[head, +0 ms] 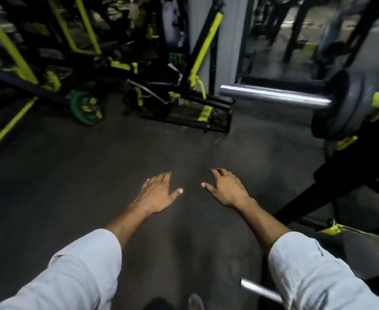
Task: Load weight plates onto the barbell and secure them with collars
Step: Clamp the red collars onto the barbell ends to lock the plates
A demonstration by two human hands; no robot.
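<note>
The chrome barbell sleeve (273, 96) juts out at the upper right, with a dark weight plate (340, 106) slid against its inner end. No collar shows on the sleeve. A green weight plate (86, 107) leans on the floor by a rack at the left. My left hand (159, 193) and my right hand (226, 189) hover palm-down over the dark floor, fingers spread, holding nothing. Both hands are well below and left of the sleeve. White sleeves cover both forearms.
A black and yellow rack (349, 175) holds the barbell at the right. More black and yellow gym machines (197, 70) crowd the back and left. A second chrome bar end (260, 289) pokes out low at the right. The view is motion-blurred.
</note>
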